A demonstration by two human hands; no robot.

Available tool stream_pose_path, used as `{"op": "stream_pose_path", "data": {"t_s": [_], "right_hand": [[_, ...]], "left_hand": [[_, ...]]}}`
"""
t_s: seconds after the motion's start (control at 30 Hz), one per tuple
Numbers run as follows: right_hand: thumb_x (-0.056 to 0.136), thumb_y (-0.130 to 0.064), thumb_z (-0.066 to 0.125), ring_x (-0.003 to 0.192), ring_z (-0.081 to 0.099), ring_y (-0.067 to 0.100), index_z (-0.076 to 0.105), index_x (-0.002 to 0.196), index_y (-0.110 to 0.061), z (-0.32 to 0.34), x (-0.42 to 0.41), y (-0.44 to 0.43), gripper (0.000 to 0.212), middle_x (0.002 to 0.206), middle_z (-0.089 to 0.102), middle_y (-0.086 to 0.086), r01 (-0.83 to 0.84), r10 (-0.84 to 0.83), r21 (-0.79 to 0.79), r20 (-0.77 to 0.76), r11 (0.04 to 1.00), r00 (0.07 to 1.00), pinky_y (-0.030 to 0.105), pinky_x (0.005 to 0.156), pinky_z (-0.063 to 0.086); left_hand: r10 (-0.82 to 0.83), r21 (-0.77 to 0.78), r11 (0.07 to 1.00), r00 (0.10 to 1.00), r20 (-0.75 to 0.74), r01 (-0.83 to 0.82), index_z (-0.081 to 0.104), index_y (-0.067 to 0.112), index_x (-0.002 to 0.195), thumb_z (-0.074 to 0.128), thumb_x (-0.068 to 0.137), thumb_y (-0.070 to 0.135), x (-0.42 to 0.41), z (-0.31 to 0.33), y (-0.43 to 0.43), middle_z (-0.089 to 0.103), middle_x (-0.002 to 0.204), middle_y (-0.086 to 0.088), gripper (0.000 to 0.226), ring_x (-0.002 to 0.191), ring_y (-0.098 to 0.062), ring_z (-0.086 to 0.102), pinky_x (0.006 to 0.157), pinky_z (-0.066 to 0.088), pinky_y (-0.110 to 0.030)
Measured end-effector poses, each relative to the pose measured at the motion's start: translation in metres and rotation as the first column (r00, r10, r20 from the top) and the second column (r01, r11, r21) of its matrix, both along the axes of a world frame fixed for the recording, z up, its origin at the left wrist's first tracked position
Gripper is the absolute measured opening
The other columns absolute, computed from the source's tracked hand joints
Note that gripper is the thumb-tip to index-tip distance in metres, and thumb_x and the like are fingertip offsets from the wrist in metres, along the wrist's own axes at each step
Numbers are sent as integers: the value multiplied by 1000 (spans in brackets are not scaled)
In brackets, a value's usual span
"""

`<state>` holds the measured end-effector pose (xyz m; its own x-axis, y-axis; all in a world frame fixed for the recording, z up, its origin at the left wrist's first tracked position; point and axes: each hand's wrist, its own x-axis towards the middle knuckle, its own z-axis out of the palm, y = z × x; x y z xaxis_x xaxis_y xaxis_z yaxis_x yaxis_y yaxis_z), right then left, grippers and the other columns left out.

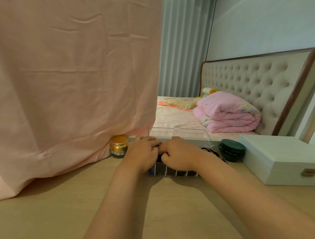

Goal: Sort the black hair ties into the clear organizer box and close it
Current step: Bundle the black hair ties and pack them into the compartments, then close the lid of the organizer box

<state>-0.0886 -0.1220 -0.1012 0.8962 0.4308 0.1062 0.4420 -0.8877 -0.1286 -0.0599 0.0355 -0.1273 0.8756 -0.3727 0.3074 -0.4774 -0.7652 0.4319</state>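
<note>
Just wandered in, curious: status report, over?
Left hand and right hand curled together over clear plastic organizer box, grasp hidden. Lid up, black hair ties at its right end. Dark round jar beside box, not blocking.

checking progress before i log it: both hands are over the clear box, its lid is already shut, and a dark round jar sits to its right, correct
Not quite. The head view shows the lid of the clear box open, standing up behind the hands. The left hand and right hand are over the box, and the dark round jar sits to its right.
</note>
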Motion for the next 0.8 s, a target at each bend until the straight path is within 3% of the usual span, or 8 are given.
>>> {"op": "stream_pose_path", "data": {"t_s": [0.1,0.17,0.27,0.43,0.57,0.67,0.73,0.8], "right_hand": [[92,-11,48,76,63,11,80,108,-19,9,-8,-9,37,101,77,1,60,-62,204,4,977,998,22,73,49],[94,-7,51,96,67,7,76,119,-21,12,-12,-16,39,119,74,-2,109,-127,323,35,940,991,6,79,43],[96,-5,49,123,60,11,73,124,-20,12,-15,-23,40,131,69,-1,172,-214,402,60,899,975,9,97,34],[95,-10,49,119,61,11,69,131,-22,-1,-22,-24,43,134,67,-1,146,-162,263,38,954,986,22,99,44],[95,-16,45,130,53,12,72,127,-18,-5,-21,-14,42,135,66,-4,64,-70,41,152,997,986,35,122,21],[92,-24,39,137,44,13,77,107,-21,-5,-17,-8,42,121,72,-6,44,-10,-187,175,981,984,42,124,-1],[90,-25,36,137,45,15,67,80,-20,-3,-15,-3,34,100,73,-3,43,-17,-214,122,976,992,45,125,-3],[93,-23,38,133,48,16,60,77,-22,1,-12,1,27,95,71,0,44,-27,-255,70,966,997,49,126,1]], "left_hand": [[-19,68,997,999,-39,22,49,43,143,35,101,27,0,0,-1,39,157,9,47,141,-18,27,116,21,-46],[-13,108,994,999,-40,17,48,43,144,36,101,28,0,1,-3,36,159,8,48,143,-19,24,117,19,-47],[-3,163,987,998,-58,12,48,44,144,36,101,30,-1,1,-2,34,160,7,46,144,-20,22,116,16,-45],[-23,-118,993,988,-151,5,60,32,137,44,98,29,7,4,4,53,148,3,43,133,-19,44,112,38,-42],[-26,-223,975,984,-179,-15,60,25,138,45,97,15,5,9,10,56,145,-1,44,124,-19,56,103,47,-36],[-20,-221,975,985,-169,-18,61,28,134,47,95,14,4,10,10,59,141,0,45,111,-14,60,93,50,-31],[-16,-197,980,986,-164,-17,62,30,133,49,96,17,4,8,9,61,138,2,42,102,-10,61,90,53,-32],[-18,-188,982,987,-159,-12,63,31,132,49,97,19,2,7,7,63,135,2,39,99,-11,63,89,56,-36]]}}
